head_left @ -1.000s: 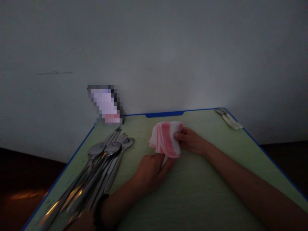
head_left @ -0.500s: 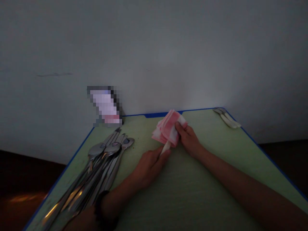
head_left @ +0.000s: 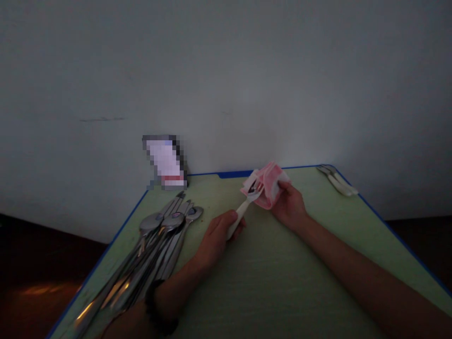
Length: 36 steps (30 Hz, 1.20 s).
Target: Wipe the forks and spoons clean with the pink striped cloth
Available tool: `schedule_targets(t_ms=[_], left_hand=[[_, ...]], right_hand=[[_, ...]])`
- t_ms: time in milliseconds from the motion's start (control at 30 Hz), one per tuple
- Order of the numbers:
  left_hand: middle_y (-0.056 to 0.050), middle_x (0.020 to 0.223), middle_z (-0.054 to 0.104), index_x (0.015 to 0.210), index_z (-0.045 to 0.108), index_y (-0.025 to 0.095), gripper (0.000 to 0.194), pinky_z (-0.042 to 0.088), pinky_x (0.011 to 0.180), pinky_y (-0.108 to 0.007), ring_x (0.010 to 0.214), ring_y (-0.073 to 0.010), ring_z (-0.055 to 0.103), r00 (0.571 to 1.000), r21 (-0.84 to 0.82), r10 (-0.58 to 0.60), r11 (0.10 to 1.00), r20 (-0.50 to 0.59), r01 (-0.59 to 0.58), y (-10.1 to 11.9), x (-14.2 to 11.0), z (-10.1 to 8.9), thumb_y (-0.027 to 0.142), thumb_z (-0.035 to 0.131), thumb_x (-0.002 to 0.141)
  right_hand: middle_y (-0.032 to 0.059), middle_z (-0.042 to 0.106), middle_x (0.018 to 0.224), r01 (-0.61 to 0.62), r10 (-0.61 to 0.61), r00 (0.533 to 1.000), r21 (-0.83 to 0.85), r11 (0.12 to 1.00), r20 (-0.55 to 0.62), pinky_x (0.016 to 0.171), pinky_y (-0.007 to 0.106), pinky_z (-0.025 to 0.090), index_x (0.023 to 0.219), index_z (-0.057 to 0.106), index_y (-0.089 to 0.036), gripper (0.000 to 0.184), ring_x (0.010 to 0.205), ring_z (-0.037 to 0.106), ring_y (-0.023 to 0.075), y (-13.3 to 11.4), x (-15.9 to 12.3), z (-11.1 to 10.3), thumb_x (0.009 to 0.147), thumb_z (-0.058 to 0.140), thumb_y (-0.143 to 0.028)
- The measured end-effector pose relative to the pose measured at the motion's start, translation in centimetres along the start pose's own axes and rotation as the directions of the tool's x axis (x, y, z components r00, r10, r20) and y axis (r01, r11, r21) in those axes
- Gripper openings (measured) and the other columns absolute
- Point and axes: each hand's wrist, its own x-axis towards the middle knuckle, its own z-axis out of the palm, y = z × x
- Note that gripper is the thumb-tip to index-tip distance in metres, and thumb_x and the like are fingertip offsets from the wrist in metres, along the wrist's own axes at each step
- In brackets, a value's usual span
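Observation:
My left hand (head_left: 219, 234) is closed around the pale handle of a fork (head_left: 241, 213), which slants up and to the right over the middle of the table. The fork's metal head shows against a pink-and-white striped cloth (head_left: 271, 182), folded and bunched. Gripping that cloth from its right side is my right hand (head_left: 290, 205), thumb on top and the other fingers partly hidden behind it. The cloth lies beside and behind the fork's tines; whether it touches them I cannot tell.
A pile of metal spoons and other cutlery (head_left: 155, 249) lies along the left of the green, blue-edged table (head_left: 282, 282). Two pale-handled forks (head_left: 338, 181) rest at the far right corner. A blurred-out phone-like screen (head_left: 165, 160) leans against the wall (head_left: 247, 84).
The cloth covered the fork's head earlier; now it has shifted to the right with my right hand, and the tines show. The whole view has shifted slightly.

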Motion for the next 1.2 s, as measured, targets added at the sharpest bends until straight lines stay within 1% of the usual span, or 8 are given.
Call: schedule_targets(t_ms=[167,500,633,767,867,1000,1067,1200], left_hand=[[0.001,0.069,0.055,0.08,0.063,0.019,0.026,0.038,0.061,-0.023,0.065,-0.0144,0.049,0.994,-0.103,0.027,0.994,-0.106,-0.038,-0.7,0.4,-0.1,0.037,0.045,0.084],[0.0,0.085,0.06,0.098,0.062,0.022,0.022,0.041,0.077,-0.024,0.082,-0.0158,0.055,0.985,-0.202,0.029,0.977,-0.168,-0.063,-1.4,0.8,-0.1,0.036,0.052,0.084],[0.001,0.081,0.058,0.092,0.06,0.021,0.019,0.042,0.068,-0.022,0.075,-0.014,0.053,0.978,-0.22,0.023,0.973,-0.205,-0.069,-1.2,0.7,0.0,0.036,0.049,0.085],[0.002,0.067,0.052,0.08,0.054,0.018,0.029,0.037,0.051,-0.02,0.056,-0.0112,0.046,0.992,-0.148,0.023,0.988,-0.123,-0.041,-0.3,0.3,0.3,0.045,0.043,0.087],[0.004,0.062,0.05,0.09,0.052,0.018,0.026,0.035,0.047,-0.019,0.051,-0.0101,0.044,0.994,-0.123,0.015,0.992,-0.109,-0.029,0.3,0.1,0.4,0.043,0.048,0.085],[0.003,0.066,0.055,0.112,0.047,0.019,0.034,0.04,0.052,-0.021,0.056,-0.0124,0.051,0.991,-0.161,0.014,0.986,-0.134,-0.036,0.6,0.1,0.5,0.038,0.048,0.084],[0.002,0.068,0.056,0.107,0.051,0.02,0.028,0.042,0.057,-0.022,0.06,-0.0132,0.053,0.986,-0.157,0.022,0.986,-0.167,-0.049,0.7,0.1,0.5,0.036,0.048,0.084],[0.004,0.067,0.053,0.075,0.056,0.019,0.017,0.04,0.061,-0.022,0.064,-0.0128,0.05,0.974,-0.057,0.068,0.995,-0.216,-0.082,0.9,-0.1,0.4,0.035,0.051,0.082]], right_hand=[[0.0028,0.068,0.071,-0.115,0.115,0.993,-0.047,0.992,0.011,0.081,0.036,0.051,0.088,0.061,-0.015,0.021,0.074,0.064,0.0189,-0.3,-0.2,-0.3,0.076,0.043,-0.014],[0.0023,0.067,0.067,-0.124,0.124,0.992,-0.022,0.992,-0.006,0.08,0.033,0.051,0.085,0.061,-0.015,0.018,0.07,0.065,0.0176,-0.3,-0.3,0.3,0.079,0.045,-0.017],[0.0033,0.066,0.063,-0.153,0.154,0.988,-0.031,0.988,0.015,0.079,0.037,0.051,0.077,0.061,-0.016,0.02,0.072,0.065,0.0201,-0.6,-0.5,0.4,0.078,0.041,-0.021],[0.0044,0.066,0.062,-0.219,0.221,0.975,-0.066,0.973,0.026,0.079,0.038,0.051,0.073,0.059,-0.017,0.02,0.076,0.065,0.0218,-1.0,-0.6,0.4,0.077,0.041,-0.025],[0.0057,0.066,0.066,-0.244,0.249,0.967,-0.084,0.966,0.057,0.079,0.04,0.05,0.075,0.058,-0.018,0.018,0.079,0.065,0.0227,-1.1,-0.5,0.2,0.075,0.042,-0.025],[0.006,0.066,0.068,-0.263,0.266,0.963,-0.061,0.963,0.048,0.08,0.039,0.05,0.077,0.059,-0.017,0.018,0.08,0.065,0.0226,-0.9,-0.4,0.0,0.074,0.042,-0.024],[0.0056,0.066,0.067,-0.276,0.28,0.959,-0.071,0.959,0.05,0.08,0.039,0.05,0.078,0.059,-0.017,0.019,0.079,0.065,0.0222,-0.9,-0.4,-0.1,0.074,0.042,-0.023],[0.0041,0.066,0.065,-0.296,0.305,0.95,-0.112,0.949,0.073,0.079,0.038,0.05,0.078,0.059,-0.017,0.018,0.075,0.065,0.021,-0.8,-0.5,-0.1,0.073,0.042,-0.021]])
